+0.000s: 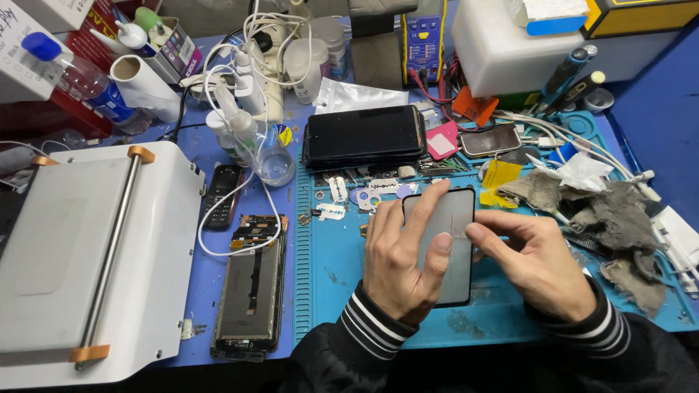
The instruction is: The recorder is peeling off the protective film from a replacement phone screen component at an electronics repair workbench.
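My left hand [399, 255] lies flat over the lower part of the glass panel [444, 218], fingers spread on its face and pinning it to the blue mat [335, 262]. My right hand [535, 258] comes in from the side, thumb and forefinger pinched on the panel's right edge, wrist low and resting on the mat. Both hands are clamped on that one panel, which lies flat between them. I judge this to be the step of working the panel's surface or a film on it (I cannot tell which); the next move would call for steady, even pressure and no twisting.

Just beyond my fingertips lie razor blades [335, 200] and small parts, then a dark phone [364, 135]. Right of my right hand sit grey rags [611, 218]. Left of my left hand lies a stripped phone frame [251, 291], and further left a white machine [95, 255] on the worktop [211, 247].
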